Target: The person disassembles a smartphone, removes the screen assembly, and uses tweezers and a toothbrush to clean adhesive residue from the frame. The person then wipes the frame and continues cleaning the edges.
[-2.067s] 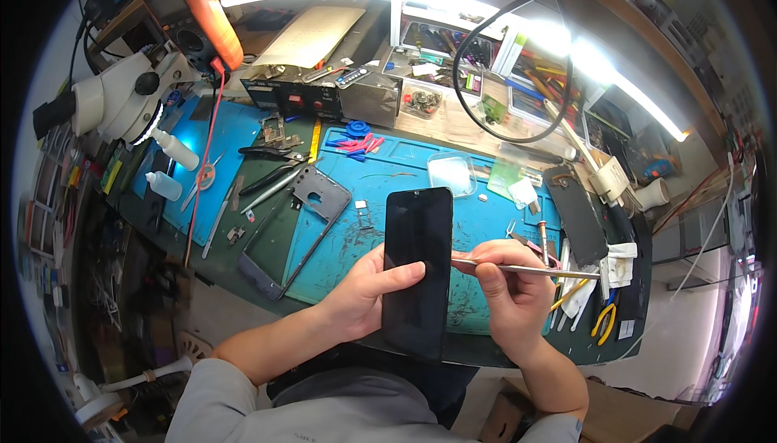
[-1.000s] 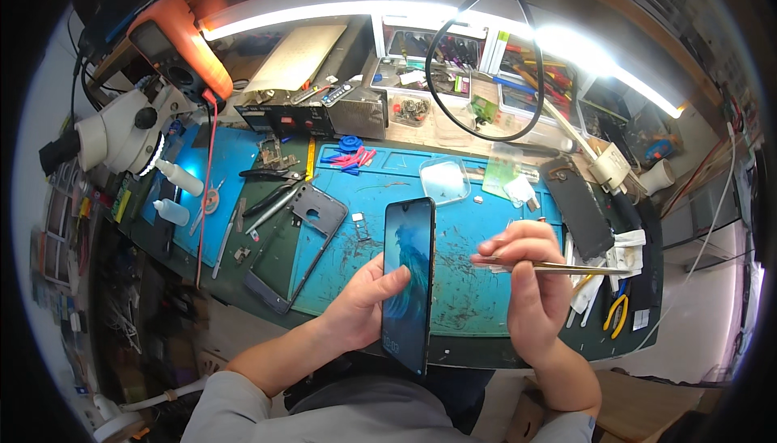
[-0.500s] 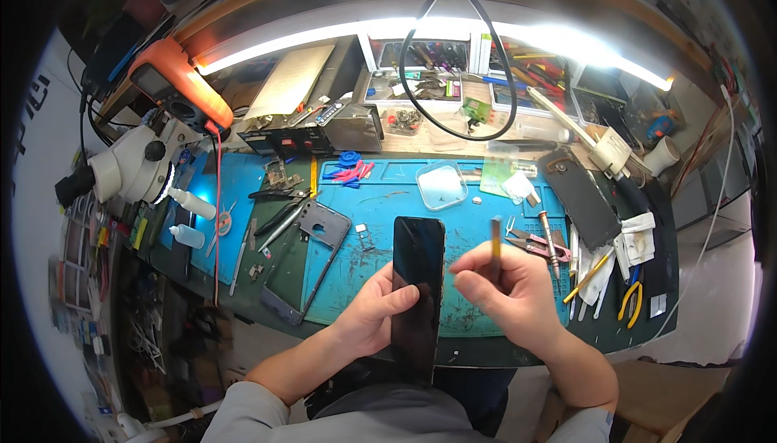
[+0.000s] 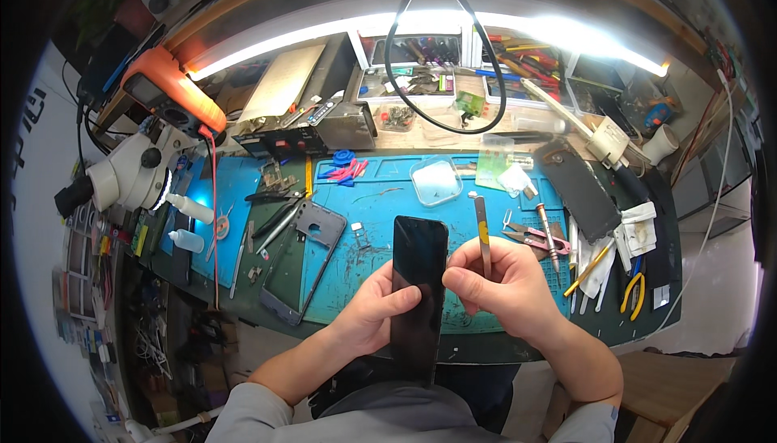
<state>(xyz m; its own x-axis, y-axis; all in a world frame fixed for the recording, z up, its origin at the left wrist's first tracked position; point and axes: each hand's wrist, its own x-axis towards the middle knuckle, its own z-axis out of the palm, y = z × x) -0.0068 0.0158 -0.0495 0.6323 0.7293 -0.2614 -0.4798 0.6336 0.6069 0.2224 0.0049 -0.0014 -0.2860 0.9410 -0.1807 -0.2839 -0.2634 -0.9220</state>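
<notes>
My left hand (image 4: 374, 307) grips a black smartphone (image 4: 418, 297) along its left side, the thumb lying over the dark screen. The phone is tilted upright above the front of the blue work mat (image 4: 364, 273). My right hand (image 4: 506, 289) is closed round a slim, flat metal tool (image 4: 483, 237) with a yellow mark, its end pointing up and away; the lower end is hidden in the hand. Thumb and forefinger come together at the phone's right edge. Whether they also pinch something small there, I cannot tell. Left of the phone lies an empty grey phone frame (image 4: 306, 261).
A clear plastic box (image 4: 436, 181) sits at the mat's back. Pink-handled cutters (image 4: 538, 237), a screwdriver (image 4: 552, 234), a dark phone panel (image 4: 576, 188) and yellow pliers (image 4: 634, 293) lie right. A microscope (image 4: 125, 172) and orange multimeter (image 4: 174, 91) stand left. A black cable loop (image 4: 503, 79) hangs overhead.
My right hand has moved left to the phone's right edge, and the metal tool in it now shows its flat, yellow-marked side. My left hand keeps its hold on the phone.
</notes>
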